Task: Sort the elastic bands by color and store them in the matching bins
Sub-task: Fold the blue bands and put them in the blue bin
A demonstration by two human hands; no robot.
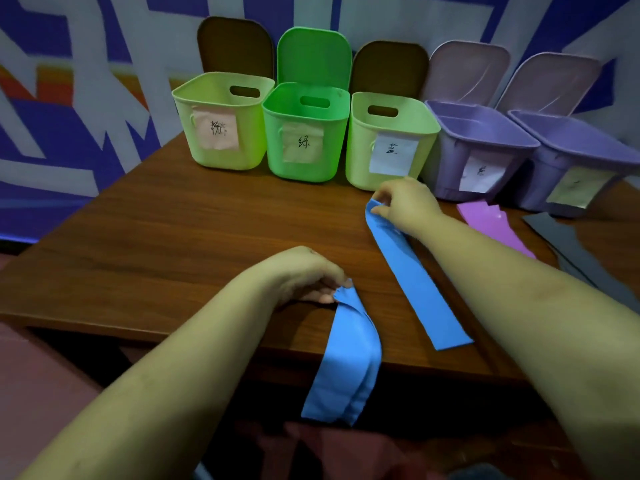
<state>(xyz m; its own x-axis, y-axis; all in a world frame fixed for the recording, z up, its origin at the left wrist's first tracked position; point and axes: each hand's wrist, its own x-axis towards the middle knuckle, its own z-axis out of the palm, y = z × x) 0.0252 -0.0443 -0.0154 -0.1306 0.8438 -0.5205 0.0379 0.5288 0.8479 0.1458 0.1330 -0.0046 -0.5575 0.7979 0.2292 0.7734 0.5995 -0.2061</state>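
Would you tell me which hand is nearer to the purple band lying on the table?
Right. The right hand pinches a blue band just left of the purple band; the left hand is farther away, near the table's front edge.

Five bins are standing in a row along the far edge of the table (173, 237), their lids leaning open behind them. Near the middle bin (388, 140), one band (415, 278) is lying flat, running toward the near right. Left of it, a second band (346, 358) is hanging over the near edge. Two more strips are lying at the far right
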